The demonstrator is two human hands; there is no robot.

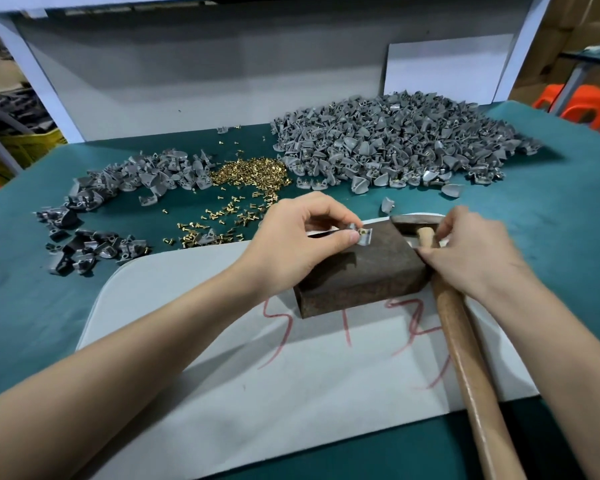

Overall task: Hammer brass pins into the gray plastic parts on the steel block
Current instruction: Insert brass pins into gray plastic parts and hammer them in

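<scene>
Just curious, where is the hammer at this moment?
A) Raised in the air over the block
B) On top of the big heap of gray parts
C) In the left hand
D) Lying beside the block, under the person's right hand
D: the hammer lies flat along the right side of the steel block, with the right hand on its handle near the head.

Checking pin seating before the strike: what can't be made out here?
Head view:
- Pin depth in part: too small, and the left hand partly covers the part.
- Right hand grip on hammer: motion blur.
- Hammer handle end: cut by bottom edge.
</scene>
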